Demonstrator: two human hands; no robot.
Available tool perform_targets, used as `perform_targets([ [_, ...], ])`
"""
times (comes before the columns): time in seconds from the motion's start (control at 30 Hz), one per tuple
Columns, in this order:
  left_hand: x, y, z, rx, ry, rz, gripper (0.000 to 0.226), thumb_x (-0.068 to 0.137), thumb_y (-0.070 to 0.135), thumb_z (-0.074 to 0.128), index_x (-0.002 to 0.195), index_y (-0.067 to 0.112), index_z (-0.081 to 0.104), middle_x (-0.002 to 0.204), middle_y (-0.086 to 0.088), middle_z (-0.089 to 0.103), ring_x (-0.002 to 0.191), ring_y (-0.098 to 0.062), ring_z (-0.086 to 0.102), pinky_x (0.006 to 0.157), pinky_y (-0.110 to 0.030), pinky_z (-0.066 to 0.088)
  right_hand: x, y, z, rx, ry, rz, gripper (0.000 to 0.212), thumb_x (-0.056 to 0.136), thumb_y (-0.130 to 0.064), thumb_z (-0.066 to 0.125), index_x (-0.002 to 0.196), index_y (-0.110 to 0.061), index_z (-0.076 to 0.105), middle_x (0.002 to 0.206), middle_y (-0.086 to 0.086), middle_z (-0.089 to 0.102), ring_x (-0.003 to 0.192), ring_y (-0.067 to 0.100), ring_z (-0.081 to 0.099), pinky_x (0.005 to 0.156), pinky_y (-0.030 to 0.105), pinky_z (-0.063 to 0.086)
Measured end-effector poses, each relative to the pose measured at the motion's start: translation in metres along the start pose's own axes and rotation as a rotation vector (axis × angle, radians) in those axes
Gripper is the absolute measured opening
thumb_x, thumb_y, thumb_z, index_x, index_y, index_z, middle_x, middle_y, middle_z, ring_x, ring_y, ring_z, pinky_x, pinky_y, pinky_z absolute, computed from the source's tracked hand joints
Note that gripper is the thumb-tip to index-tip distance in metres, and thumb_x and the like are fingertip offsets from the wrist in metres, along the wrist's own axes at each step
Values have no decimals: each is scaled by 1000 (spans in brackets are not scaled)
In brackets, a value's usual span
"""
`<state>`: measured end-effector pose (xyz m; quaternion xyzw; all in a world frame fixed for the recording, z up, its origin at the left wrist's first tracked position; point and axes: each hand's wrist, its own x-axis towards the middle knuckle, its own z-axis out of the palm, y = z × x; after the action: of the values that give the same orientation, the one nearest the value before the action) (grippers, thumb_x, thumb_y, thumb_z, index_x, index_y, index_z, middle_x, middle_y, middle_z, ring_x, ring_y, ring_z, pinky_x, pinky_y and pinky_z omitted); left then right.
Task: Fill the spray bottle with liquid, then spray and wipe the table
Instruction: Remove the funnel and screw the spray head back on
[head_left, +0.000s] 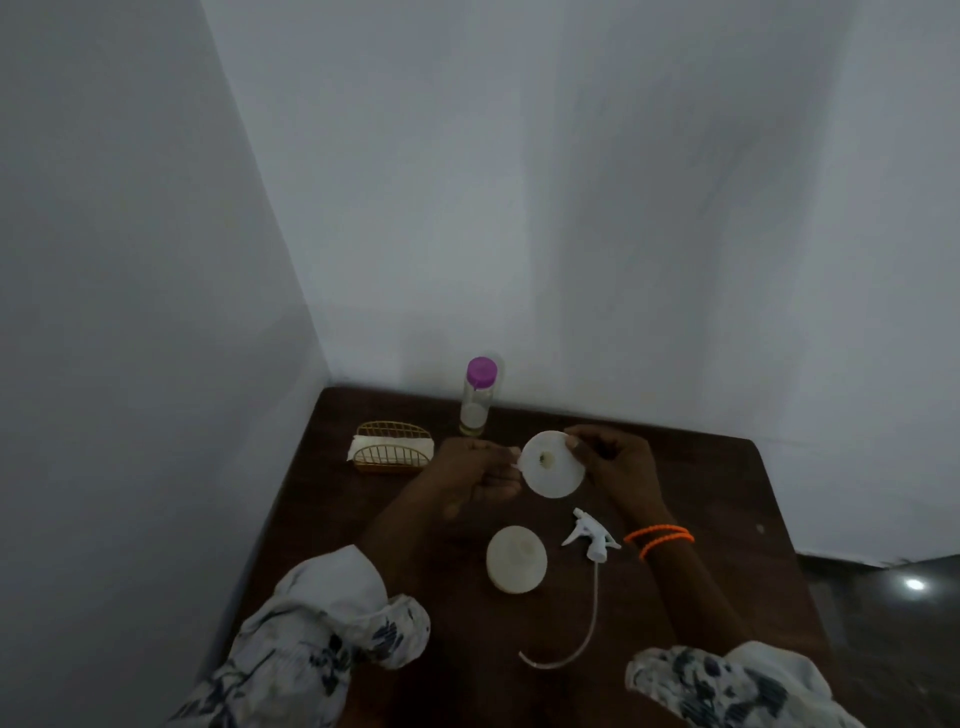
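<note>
Sitting in a white-walled corner, a dark wooden desk (701, 493) is carrying a gold wire napkin holder (393, 447); both hands (480, 470) (615, 467) are gripping a white round funnel (551, 463).

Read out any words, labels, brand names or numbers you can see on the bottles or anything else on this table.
None can be read.
Purple-capped bottle: no legible label.
Spray bottle and trigger sprayer: plain white, no print visible.
White funnel: no print visible.

Bare room corner, dark wooden table (727, 499)
</note>
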<state>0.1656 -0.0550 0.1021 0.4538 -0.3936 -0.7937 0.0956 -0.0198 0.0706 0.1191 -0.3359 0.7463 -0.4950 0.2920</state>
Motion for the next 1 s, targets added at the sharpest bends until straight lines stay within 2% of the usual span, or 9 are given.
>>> perform_targets([
  [0.07,20,1,-4,-72,20,-28,20,92,10,75,110,1,75,96,-17,80,87,-27,79,71,-33,64,13,5,4,47,-21,27,17,90,-7,75,104,-13,78,103,5,78,99,21,73,71,28,60],
  [0.2,55,-3,-10,-121,41,-97,21,89,3,74,110,0,73,110,-20,77,97,-29,78,76,-34,64,31,24,19,78,5,108,15,89,-3,74,102,-7,76,97,12,76,96,31,72,84,41,61],
  [0.33,90,-13,-11,-129,72,-162,22,84,-4,77,105,-3,74,107,-21,75,91,-27,79,72,-30,63,43,59,44,147,133,247,6,89,-8,75,93,-8,78,95,9,78,98,26,73,88,40,60],
  [0.47,123,-33,-8,-110,142,-211,28,82,-3,79,110,0,73,109,-18,74,98,-28,76,72,-29,64,54,92,62,165,131,360,13,87,-10,76,100,-9,77,100,6,77,99,21,73,93,47,60],
  [0.63,155,-52,-8,-57,155,-209,29,84,-1,78,112,2,72,110,-16,75,100,-25,75,79,-32,65,79,111,78,92,97,318,27,84,0,76,111,-2,73,108,13,75,104,26,71,97,45,57],
  [0.7,165,-53,-10,-41,160,-179,23,85,-2,77,107,2,73,110,-15,74,100,-25,74,75,-30,65,89,117,83,86,99,334,30,84,0,77,113,-4,73,111,13,75,105,25,70,97,42,58],
  [0.87,186,-54,-11,113,165,-101,12,88,-3,74,90,9,73,111,-14,72,105,-24,71,75,-29,63,105,132,92,203,179,434,31,81,6,77,110,0,74,108,18,75,105,32,71,97,48,58],
  [1.0,196,-58,-10,234,163,-52,13,87,-1,76,90,11,72,112,-13,72,105,-23,71,73,-28,63,109,139,93,232,198,478,32,80,6,77,111,-4,74,109,15,74,105,28,71,96,48,59],
])
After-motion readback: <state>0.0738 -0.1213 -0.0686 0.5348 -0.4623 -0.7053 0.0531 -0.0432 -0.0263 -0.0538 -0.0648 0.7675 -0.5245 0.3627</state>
